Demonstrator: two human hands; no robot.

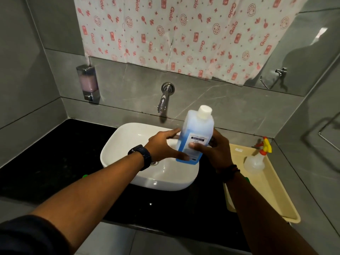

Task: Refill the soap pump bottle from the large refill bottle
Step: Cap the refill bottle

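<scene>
Left hand [161,146] and right hand [217,153] around refill bottle [196,127]

I'm looking at a black countertop [55,162] that runs across the lower middle of the frame. A white basin [128,137] sits on it at centre. A beige tray [276,199] rests on the counter's right end, near the basin.

Left of the white basin [117,140], the black table [55,162] offers a wide open stretch. On the right, a beige tray [276,199] fills the table up to the wall, with a spray bottle [255,162] at its far end. The wall tap [163,100] juts over the basin's back, near the raised refill bottle [195,137].
</scene>
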